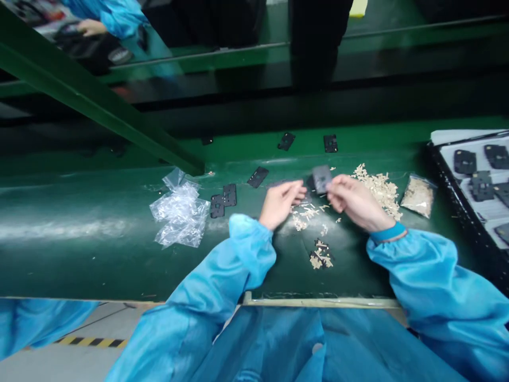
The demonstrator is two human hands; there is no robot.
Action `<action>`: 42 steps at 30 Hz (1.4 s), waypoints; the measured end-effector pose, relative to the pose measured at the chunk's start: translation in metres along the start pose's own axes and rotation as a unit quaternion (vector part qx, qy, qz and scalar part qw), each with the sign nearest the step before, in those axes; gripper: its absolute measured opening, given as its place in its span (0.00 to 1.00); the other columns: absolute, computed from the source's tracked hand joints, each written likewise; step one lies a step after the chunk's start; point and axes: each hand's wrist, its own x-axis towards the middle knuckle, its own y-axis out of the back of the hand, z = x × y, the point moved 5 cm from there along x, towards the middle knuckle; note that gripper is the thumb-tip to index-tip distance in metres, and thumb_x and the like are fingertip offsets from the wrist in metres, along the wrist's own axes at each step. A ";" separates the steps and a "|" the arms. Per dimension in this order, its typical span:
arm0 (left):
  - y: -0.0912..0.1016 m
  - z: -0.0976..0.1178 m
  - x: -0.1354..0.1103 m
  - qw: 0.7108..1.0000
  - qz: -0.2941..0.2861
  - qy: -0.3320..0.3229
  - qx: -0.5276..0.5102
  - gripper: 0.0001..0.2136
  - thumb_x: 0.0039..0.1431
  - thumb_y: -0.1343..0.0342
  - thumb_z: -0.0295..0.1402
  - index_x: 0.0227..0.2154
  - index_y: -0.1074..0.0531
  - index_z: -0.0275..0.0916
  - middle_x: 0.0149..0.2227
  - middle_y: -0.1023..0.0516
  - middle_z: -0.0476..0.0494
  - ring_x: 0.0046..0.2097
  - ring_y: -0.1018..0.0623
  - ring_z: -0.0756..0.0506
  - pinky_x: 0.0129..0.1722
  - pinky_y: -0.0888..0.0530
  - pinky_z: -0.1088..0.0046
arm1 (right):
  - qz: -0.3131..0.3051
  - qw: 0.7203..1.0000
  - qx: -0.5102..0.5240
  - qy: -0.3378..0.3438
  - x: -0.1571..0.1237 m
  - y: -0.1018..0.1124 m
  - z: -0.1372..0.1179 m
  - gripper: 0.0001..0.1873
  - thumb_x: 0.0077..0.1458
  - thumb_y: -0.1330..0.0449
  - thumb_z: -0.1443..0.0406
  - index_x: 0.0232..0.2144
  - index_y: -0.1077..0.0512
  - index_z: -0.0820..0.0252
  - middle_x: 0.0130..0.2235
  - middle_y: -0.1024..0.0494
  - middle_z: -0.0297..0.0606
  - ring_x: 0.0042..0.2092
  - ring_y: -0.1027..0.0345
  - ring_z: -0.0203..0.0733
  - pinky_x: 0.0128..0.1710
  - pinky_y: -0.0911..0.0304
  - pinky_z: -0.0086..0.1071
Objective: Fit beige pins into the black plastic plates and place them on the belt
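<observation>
My right hand [356,201] pinches a dark grey flat plate [322,179] between thumb and fingers, above the green conveyor belt [79,265]. Just left of it, my left hand [280,204] grips a thin black part [298,197], which is partly hidden under the fingers. Small beige pieces [377,188] lie heaped beyond my right hand, and more [304,216] are scattered below the hands. Another beige cluster [320,255] sits nearer me. Several flat black parts [257,176] lie on the belt further left and beyond.
A black tray [449,196] holding several black parts stands at the right, next to a clear bag of beige pieces [418,196]. Crumpled clear plastic [181,212] lies on the belt at left. A green beam [79,90] crosses above, and a co-worker's hand [91,26] shows at top left.
</observation>
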 end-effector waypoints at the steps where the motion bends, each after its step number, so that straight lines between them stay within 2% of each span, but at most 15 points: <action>1: 0.005 0.009 0.020 0.997 0.007 -0.042 0.070 0.16 0.64 0.41 0.44 0.43 0.19 0.36 0.40 0.15 0.38 0.38 0.17 0.46 0.41 0.20 0.68 | 0.060 0.997 0.028 0.034 0.011 0.015 -0.010 0.17 0.50 0.27 0.59 0.30 0.31 0.59 0.23 0.26 0.28 0.19 0.38 0.29 0.16 0.44 0.24; 2: 0.008 0.019 0.040 0.983 0.016 -0.084 0.159 0.14 0.65 0.42 0.40 0.43 0.19 0.37 0.41 0.15 0.37 0.41 0.17 0.44 0.46 0.21 0.67 | 0.108 0.989 0.063 0.077 0.018 0.028 -0.019 0.16 0.50 0.27 0.60 0.30 0.30 0.58 0.26 0.24 0.30 0.21 0.35 0.29 0.19 0.39 0.23; 4: 0.011 0.037 0.077 0.931 0.053 -0.136 0.333 0.12 0.65 0.42 0.34 0.48 0.20 0.38 0.48 0.17 0.35 0.50 0.18 0.40 0.56 0.26 0.63 | 0.140 0.980 0.101 0.099 0.024 0.039 -0.025 0.14 0.50 0.28 0.62 0.35 0.27 0.59 0.34 0.19 0.35 0.27 0.29 0.31 0.25 0.32 0.24; 7: 0.003 0.047 0.119 0.843 0.077 -0.129 0.517 0.17 0.65 0.42 0.31 0.55 0.25 0.33 0.57 0.25 0.26 0.61 0.26 0.32 0.60 0.30 0.56 | 0.106 0.989 0.076 0.069 0.007 0.032 -0.015 0.16 0.53 0.29 0.60 0.41 0.25 0.61 0.39 0.17 0.40 0.26 0.29 0.31 0.23 0.34 0.25; 9: -0.004 0.047 0.138 0.807 0.072 -0.105 0.576 0.15 0.66 0.45 0.28 0.53 0.26 0.28 0.59 0.28 0.21 0.63 0.30 0.29 0.59 0.31 0.54 | 0.062 0.997 0.026 0.045 -0.016 0.021 -0.004 0.17 0.56 0.30 0.58 0.43 0.24 0.61 0.36 0.18 0.39 0.25 0.30 0.32 0.22 0.37 0.26; 11: -0.007 0.048 0.150 0.803 0.062 -0.092 0.586 0.13 0.67 0.49 0.24 0.50 0.24 0.26 0.58 0.28 0.22 0.62 0.29 0.29 0.60 0.31 0.52 | 0.036 0.998 -0.018 0.039 -0.040 0.015 0.003 0.15 0.58 0.31 0.57 0.43 0.24 0.61 0.34 0.19 0.38 0.25 0.31 0.32 0.23 0.37 0.27; 15: 0.007 0.056 0.161 0.822 0.067 -0.070 0.561 0.08 0.64 0.43 0.25 0.44 0.23 0.27 0.49 0.22 0.30 0.60 0.26 0.29 0.62 0.34 0.46 | 0.023 0.993 -0.115 0.035 -0.074 0.026 0.005 0.14 0.61 0.34 0.56 0.43 0.23 0.60 0.34 0.19 0.38 0.27 0.30 0.34 0.26 0.35 0.29; 18: 0.016 0.056 0.137 0.882 0.053 -0.078 0.461 0.10 0.66 0.44 0.31 0.42 0.25 0.26 0.38 0.22 0.44 0.49 0.19 0.40 0.56 0.27 0.59 | -0.007 0.978 -0.205 0.024 -0.090 0.036 0.011 0.14 0.61 0.34 0.55 0.39 0.23 0.59 0.33 0.20 0.37 0.27 0.30 0.35 0.28 0.35 0.30; 20: 0.010 0.048 0.098 0.959 -0.019 -0.071 0.274 0.07 0.67 0.45 0.30 0.40 0.28 0.30 0.35 0.20 0.43 0.37 0.18 0.48 0.42 0.22 0.71 | -0.050 0.959 -0.278 0.022 -0.098 0.034 0.018 0.13 0.61 0.34 0.55 0.37 0.22 0.59 0.32 0.21 0.37 0.29 0.30 0.37 0.30 0.35 0.31; 22: 0.001 0.036 0.051 0.987 -0.067 -0.030 0.140 0.06 0.66 0.43 0.32 0.40 0.31 0.34 0.35 0.18 0.42 0.30 0.20 0.52 0.30 0.25 0.79 | -0.091 0.931 -0.351 0.043 -0.102 0.026 0.022 0.11 0.62 0.35 0.56 0.37 0.22 0.58 0.32 0.21 0.37 0.31 0.30 0.38 0.32 0.36 0.32; 25: -0.013 0.014 -0.010 0.992 -0.119 0.032 0.038 0.06 0.67 0.47 0.33 0.42 0.35 0.37 0.35 0.16 0.41 0.24 0.23 0.54 0.19 0.33 0.82 | -0.123 0.892 -0.424 0.097 -0.103 0.009 0.023 0.07 0.65 0.37 0.60 0.38 0.22 0.57 0.35 0.22 0.36 0.32 0.31 0.38 0.33 0.37 0.32; 28: -0.018 -0.004 -0.037 0.988 -0.139 0.067 -0.018 0.09 0.66 0.47 0.34 0.45 0.36 0.37 0.33 0.16 0.41 0.28 0.19 0.51 0.24 0.27 0.80 | -0.138 0.867 -0.460 0.134 -0.100 -0.007 0.023 0.04 0.65 0.38 0.63 0.39 0.24 0.57 0.37 0.23 0.37 0.34 0.31 0.39 0.36 0.37 0.33; 30: -0.018 -0.011 -0.041 0.987 -0.138 0.077 -0.037 0.10 0.65 0.46 0.35 0.45 0.36 0.37 0.35 0.16 0.40 0.31 0.18 0.48 0.26 0.25 0.77 | -0.135 0.853 -0.484 0.141 -0.098 -0.016 0.024 0.04 0.65 0.38 0.64 0.41 0.25 0.57 0.40 0.24 0.39 0.36 0.30 0.40 0.37 0.36 0.34; 37: -0.014 -0.007 -0.043 0.992 -0.105 0.071 -0.017 0.11 0.64 0.46 0.36 0.46 0.35 0.37 0.40 0.16 0.39 0.27 0.23 0.52 0.19 0.30 0.80 | -0.132 0.806 -0.565 0.118 -0.099 -0.033 0.033 0.02 0.66 0.40 0.65 0.41 0.28 0.58 0.43 0.25 0.41 0.42 0.27 0.45 0.42 0.34 0.36; 42: -0.014 -0.013 -0.046 0.989 -0.124 0.083 0.018 0.13 0.64 0.46 0.37 0.47 0.33 0.36 0.36 0.18 0.43 0.29 0.23 0.51 0.23 0.27 0.79 | -0.118 0.815 -0.553 0.123 -0.094 -0.029 0.031 0.04 0.68 0.43 0.66 0.40 0.28 0.59 0.41 0.24 0.41 0.41 0.27 0.43 0.43 0.33 0.34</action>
